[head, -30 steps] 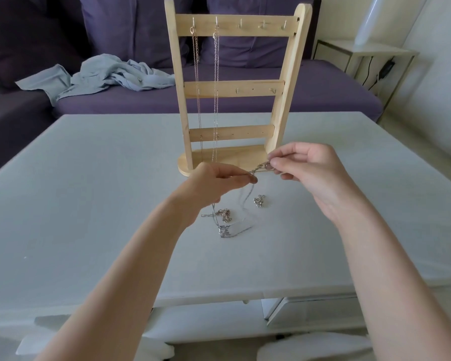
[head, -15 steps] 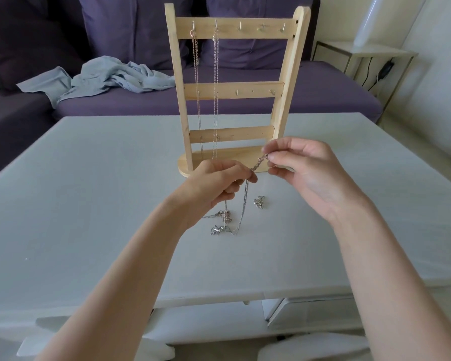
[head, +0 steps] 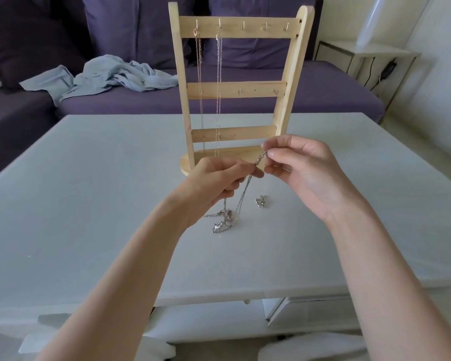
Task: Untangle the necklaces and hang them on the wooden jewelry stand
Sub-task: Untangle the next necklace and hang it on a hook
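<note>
A wooden jewelry stand (head: 288, 82) stands upright on the white table (head: 89, 178). Two thin necklaces (head: 218, 74) hang from its two leftmost top hooks. In front of the stand's base, my left hand (head: 216, 183) and my right hand (head: 302, 170) both pinch one silver chain (head: 245, 194). The chain runs down from my fingers to a tangled clump (head: 223, 222) lying on the table. A small separate silver knot (head: 261, 201) lies just right of it.
A purple sofa (head: 323, 95) runs behind the table, with a crumpled light blue cloth (head: 110, 76) on its seat. A small side table (head: 362, 56) with a cable stands at the back right. The table's front edge is near my elbows.
Both hands have risen a little and my right hand has lifted its end of the chain higher. The chain now hangs steeper, and the clump on the table has been pulled and shifted.
</note>
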### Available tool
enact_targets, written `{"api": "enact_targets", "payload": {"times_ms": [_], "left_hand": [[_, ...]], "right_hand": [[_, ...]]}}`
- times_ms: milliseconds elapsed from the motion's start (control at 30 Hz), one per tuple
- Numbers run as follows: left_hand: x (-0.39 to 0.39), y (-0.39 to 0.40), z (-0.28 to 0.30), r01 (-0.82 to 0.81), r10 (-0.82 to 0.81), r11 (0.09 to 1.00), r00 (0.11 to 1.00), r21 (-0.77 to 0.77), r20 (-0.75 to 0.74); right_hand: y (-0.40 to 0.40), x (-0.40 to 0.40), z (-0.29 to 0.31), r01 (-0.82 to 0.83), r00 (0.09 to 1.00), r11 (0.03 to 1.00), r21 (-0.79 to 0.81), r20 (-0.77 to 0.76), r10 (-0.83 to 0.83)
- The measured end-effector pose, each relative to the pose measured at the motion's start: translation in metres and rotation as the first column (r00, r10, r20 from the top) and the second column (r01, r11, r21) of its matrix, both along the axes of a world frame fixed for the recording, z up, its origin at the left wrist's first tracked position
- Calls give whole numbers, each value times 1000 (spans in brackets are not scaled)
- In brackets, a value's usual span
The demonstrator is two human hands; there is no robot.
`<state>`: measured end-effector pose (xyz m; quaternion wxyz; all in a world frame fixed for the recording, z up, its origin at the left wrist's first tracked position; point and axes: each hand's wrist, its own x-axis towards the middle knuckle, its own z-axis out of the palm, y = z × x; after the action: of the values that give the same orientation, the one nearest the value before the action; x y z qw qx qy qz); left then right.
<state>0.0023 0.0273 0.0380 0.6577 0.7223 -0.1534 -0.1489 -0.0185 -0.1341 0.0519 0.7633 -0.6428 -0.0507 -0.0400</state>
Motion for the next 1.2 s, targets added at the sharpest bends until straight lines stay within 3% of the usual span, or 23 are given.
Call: {"api": "enact_targets", "payload": {"times_ms": [133,300,500,600,800,933,1067,1200], "left_hand": [[0,-2,-1,-16,14,999,999,49,43],[0,-3,-2,-99,88,989,991,113,97],[3,-2,-5,-196,196,979,981,50,8],[3,-4,-6,-177,178,984,984,37,-28],[0,-14,-7,-98,99,988,995,119,2],[-1,-11,-4,-38,37,999,993,-3,-113],[-1,-3,-1,-13,-2,995,987,-95,-158],[-1,0,1,-62,54,997,988,-49,-144]], "right_hand": [[2,0,-1,-41,999,998,-57,-25,39],[3,3,-5,39,997,983,-181,-51,-49],[4,3,-5,87,996,956,-280,-2,-91],[6,3,-4,80,996,965,-250,-4,-84],[10,3,-7,41,997,999,-20,-62,-42],[10,3,-5,6,1000,999,53,-22,-4],[8,4,-3,3,1000,999,53,-6,-2],[8,4,-3,9,1000,1000,21,-5,-9]]}}
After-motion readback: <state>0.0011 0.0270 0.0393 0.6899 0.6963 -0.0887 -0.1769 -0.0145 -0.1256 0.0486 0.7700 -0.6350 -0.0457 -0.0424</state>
